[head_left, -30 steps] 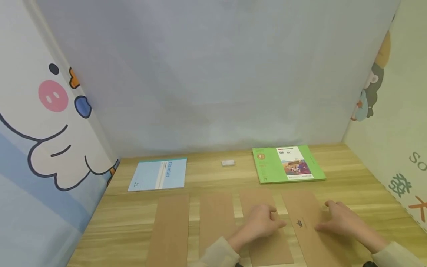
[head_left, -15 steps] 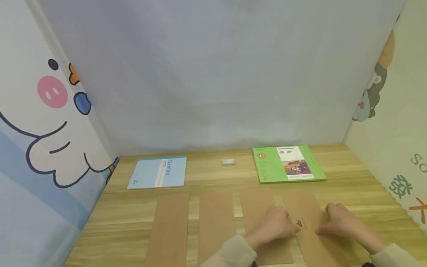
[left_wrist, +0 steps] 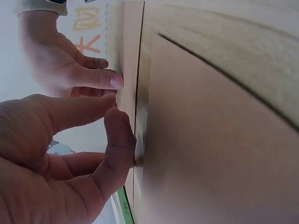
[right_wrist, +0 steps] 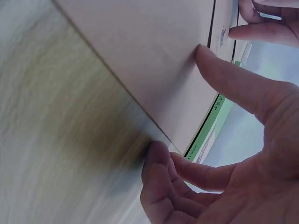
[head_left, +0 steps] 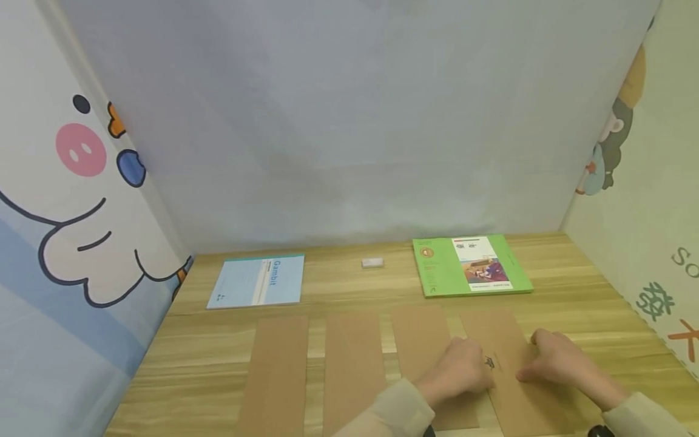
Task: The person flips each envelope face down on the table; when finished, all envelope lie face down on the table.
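Observation:
Several long brown paper or cardboard strips lie side by side on the wooden table. The rightmost strip [head_left: 505, 340] carries a small dark print. At its left side is my left hand [head_left: 459, 370], over the third strip [head_left: 420, 331]. In the left wrist view, the left thumb and index fingertip nearly meet beside the strip's edge; whether they pinch it I cannot tell. My right hand [head_left: 557, 364] straddles the right edge of the rightmost strip. Its thumb touches the top surface, while its bent fingers rest by the edge near a corner, as the right wrist view shows.
The other two strips, one outer [head_left: 278, 364] and one inner [head_left: 354, 358], lie to the left. Farther back are a light blue notebook [head_left: 256, 282], a small white eraser-like block [head_left: 372, 263] and a green book [head_left: 442, 267]. Printed panels and a grey backdrop [head_left: 349, 152] surround the table.
My left hand has moved right, from over the third strip to the left edge of the rightmost one. Its fingers have drawn closer together. My right hand stays nearly in place.

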The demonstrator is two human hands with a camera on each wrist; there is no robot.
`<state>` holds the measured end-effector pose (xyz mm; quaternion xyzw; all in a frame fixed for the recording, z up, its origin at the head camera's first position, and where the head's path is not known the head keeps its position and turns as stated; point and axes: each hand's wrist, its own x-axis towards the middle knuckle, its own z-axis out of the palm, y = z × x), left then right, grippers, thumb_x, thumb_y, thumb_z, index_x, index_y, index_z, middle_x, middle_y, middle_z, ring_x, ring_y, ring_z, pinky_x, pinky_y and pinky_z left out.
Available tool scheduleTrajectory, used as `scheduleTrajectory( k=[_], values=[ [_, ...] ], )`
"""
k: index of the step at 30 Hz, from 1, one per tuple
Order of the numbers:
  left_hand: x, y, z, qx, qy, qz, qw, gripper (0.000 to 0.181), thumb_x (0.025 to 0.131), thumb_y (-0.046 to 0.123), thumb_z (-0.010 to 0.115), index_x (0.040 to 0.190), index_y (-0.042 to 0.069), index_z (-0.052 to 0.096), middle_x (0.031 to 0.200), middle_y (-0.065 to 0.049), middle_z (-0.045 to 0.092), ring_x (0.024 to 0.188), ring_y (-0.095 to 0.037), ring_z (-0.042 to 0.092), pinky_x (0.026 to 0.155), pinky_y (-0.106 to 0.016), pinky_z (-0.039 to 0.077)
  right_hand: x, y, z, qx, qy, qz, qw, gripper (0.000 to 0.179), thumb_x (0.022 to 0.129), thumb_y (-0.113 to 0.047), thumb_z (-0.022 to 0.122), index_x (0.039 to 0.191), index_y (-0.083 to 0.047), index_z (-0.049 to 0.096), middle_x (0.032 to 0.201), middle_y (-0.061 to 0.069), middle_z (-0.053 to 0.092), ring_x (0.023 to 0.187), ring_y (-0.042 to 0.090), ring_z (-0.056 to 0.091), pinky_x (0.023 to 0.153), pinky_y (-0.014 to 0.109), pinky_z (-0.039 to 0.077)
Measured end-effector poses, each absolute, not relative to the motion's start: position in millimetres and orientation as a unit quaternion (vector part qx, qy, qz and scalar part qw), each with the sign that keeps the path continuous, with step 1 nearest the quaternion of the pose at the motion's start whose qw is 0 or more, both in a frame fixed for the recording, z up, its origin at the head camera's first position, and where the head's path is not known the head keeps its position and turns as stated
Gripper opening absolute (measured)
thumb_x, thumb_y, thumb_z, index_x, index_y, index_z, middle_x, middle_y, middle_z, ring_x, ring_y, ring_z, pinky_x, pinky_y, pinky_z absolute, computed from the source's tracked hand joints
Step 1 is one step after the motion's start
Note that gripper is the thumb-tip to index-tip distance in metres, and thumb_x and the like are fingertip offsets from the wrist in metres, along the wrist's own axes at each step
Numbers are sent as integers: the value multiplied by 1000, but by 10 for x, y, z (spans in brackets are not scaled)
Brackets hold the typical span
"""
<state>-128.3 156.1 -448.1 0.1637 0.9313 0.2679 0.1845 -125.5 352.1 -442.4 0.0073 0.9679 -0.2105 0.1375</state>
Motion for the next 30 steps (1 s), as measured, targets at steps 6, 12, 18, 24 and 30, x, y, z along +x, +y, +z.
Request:
scheduleTrajectory(
  k=[6, 12, 18, 24, 30],
  values=[
    [-1313, 1542, -4496, 196, 921, 289, 171, 25, 65, -4, 69, 57, 11, 50, 49, 1, 47, 32, -8, 30, 29, -21, 26, -1248, 3478, -4410, 13, 969, -207, 134, 80, 59, -31, 88, 105, 23, 51, 94, 34, 59, 85, 44, 59, 73, 54, 49],
    [-1308, 1543, -4541, 245, 921, 272, 136, 32, 62, -6, 65, 51, 12, 41, 42, 2, 43, 29, -6, 28, 27, -20, 26, -1225, 3480, -4426, 13, 968, -211, 132, 78, 61, -29, 88, 106, 23, 50, 97, 37, 57, 89, 49, 57, 74, 56, 49],
    [-1289, 1560, -4553, 229, 929, 264, 125, 32, 60, -8, 65, 51, 13, 43, 45, 2, 44, 30, -6, 30, 28, -18, 28, -1193, 3572, -4475, 15, 963, -241, 117, 77, 61, -28, 89, 106, 21, 52, 95, 32, 61, 87, 45, 60, 73, 53, 50],
    [-1296, 1539, -4582, 234, 924, 279, 118, 39, 58, -10, 63, 46, 13, 33, 34, 5, 30, 27, -5, 24, 26, -19, 23, -1154, 3699, -4512, 10, 945, -309, 110, 69, 65, -22, 87, 111, 18, 54, 93, 25, 65, 85, 36, 64, 73, 48, 52],
    [-1293, 1545, -4577, 222, 922, 292, 121, 28, 58, -10, 62, 50, 11, 46, 41, 1, 44, 28, -6, 29, 27, -20, 27, -1137, 3805, -4533, -12, 910, -396, 125, 48, 80, -5, 72, 115, 21, 52, 98, 20, 65, 89, 31, 62, 72, 37, 53]
  ],
)
